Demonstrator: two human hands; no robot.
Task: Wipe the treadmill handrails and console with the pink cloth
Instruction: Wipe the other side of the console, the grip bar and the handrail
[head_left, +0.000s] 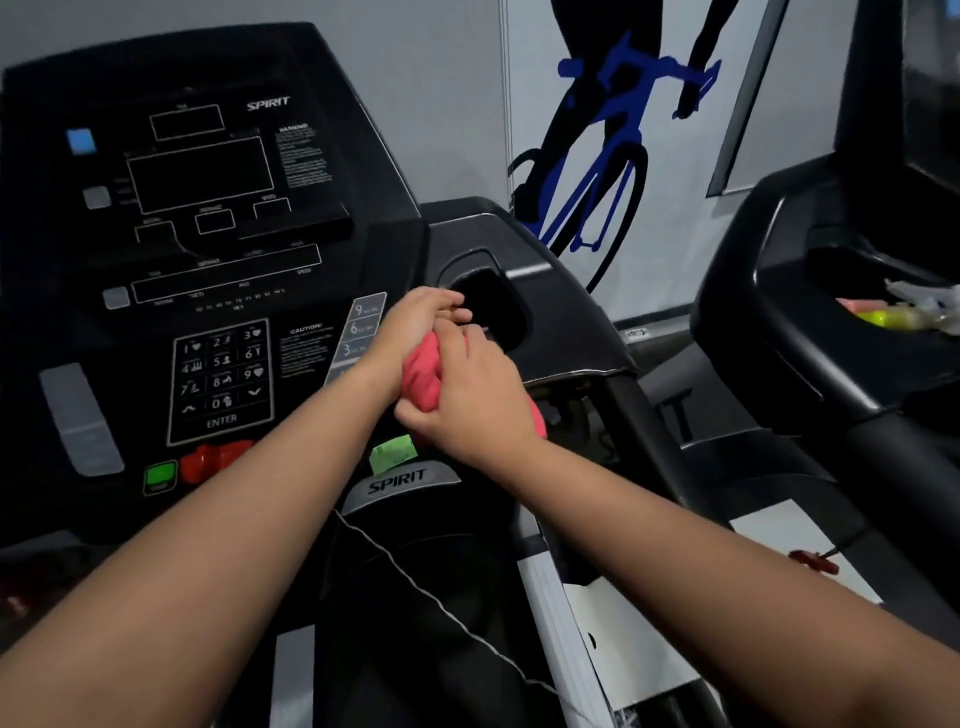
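Both hands are working the bunched pink microfibre cloth (423, 376) over the right side of the black treadmill console (208, 249). Left hand (415, 325) is curling its fingers round the top of the wad; right hand (470, 395) is wrapping over it from the right, fingers closed on the fabric. Cloth is sitting between the two palms, just beside the column of grey quick-speed keys (361, 330) and near the dark rectangular cup-holder recess (493, 306).

Progress, judging from position only: wiping is looking like it's mid-console, right-hand edge. Can't tell which areas are already clean; no visible streaks or wet marks on the display, the numeric keypad (221, 382) or the green start button (160, 475). Black right handrail (649, 410) is lying just right of the hands, not being touched. Left handrail isn't showing in frame. So probably remaining: both rails, possibly the left part of the console.

Hands seem to be regathering or folding the cloth rather than pressing it flat on the panel.
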